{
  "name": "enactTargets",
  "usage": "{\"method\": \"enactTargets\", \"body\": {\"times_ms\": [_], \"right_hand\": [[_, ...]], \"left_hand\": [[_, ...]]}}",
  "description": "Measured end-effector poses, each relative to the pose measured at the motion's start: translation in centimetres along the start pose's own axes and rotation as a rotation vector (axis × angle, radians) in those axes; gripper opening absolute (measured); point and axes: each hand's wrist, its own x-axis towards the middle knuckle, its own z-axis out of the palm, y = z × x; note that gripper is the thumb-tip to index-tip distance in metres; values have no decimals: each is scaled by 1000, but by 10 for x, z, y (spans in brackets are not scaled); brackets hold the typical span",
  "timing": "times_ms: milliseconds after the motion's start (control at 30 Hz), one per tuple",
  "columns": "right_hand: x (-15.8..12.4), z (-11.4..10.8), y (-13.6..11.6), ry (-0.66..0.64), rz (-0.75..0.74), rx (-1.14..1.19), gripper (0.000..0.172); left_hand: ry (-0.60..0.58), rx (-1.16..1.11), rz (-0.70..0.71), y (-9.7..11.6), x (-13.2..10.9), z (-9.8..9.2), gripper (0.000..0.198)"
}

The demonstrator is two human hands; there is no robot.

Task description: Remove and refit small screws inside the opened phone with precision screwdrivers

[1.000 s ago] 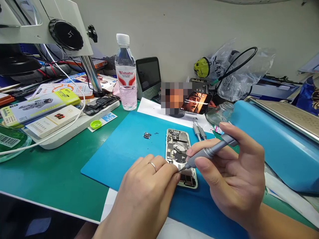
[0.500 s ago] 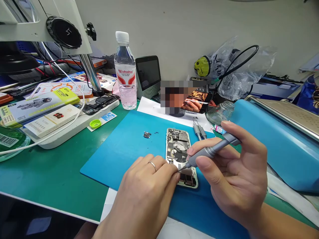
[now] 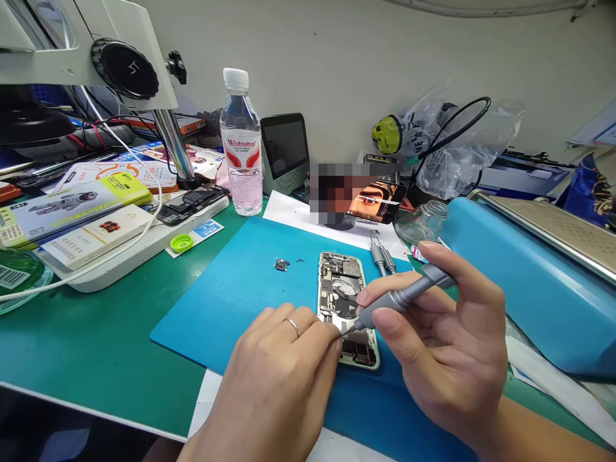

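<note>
An opened phone (image 3: 344, 289) with its inner boards showing lies on a blue mat (image 3: 240, 289). My right hand (image 3: 447, 359) grips a grey precision screwdriver (image 3: 399, 298), its tip down on the phone's lower half. My left hand (image 3: 283, 372), with a ring on one finger, rests beside the phone with fingers curled and fingertips pressed at the phone's left edge, right by the screwdriver tip. Whether it pinches anything is hidden. A small loose part (image 3: 282, 264) lies on the mat to the left of the phone.
Two more screwdrivers (image 3: 382, 256) lie behind the phone. A water bottle (image 3: 240, 144), a small screen (image 3: 285, 151), a glass jar (image 3: 423, 221) and a propped phone playing video (image 3: 378, 200) stand at the back. A microscope stand (image 3: 120, 237) is at left, a blue machine (image 3: 524, 269) at right.
Almost nothing: both hands stay on the phone with the screwdriver tip in place. The view has shifted slightly, and the video on the propped phone has changed.
</note>
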Motion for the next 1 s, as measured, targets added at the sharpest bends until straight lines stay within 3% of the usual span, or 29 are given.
{"method": "enactTargets", "body": {"times_ms": [1000], "right_hand": [[5, 4, -2, 57, -15, 1, 61]], "left_hand": [[-23, -14, -47, 3, -1, 1, 20]]}}
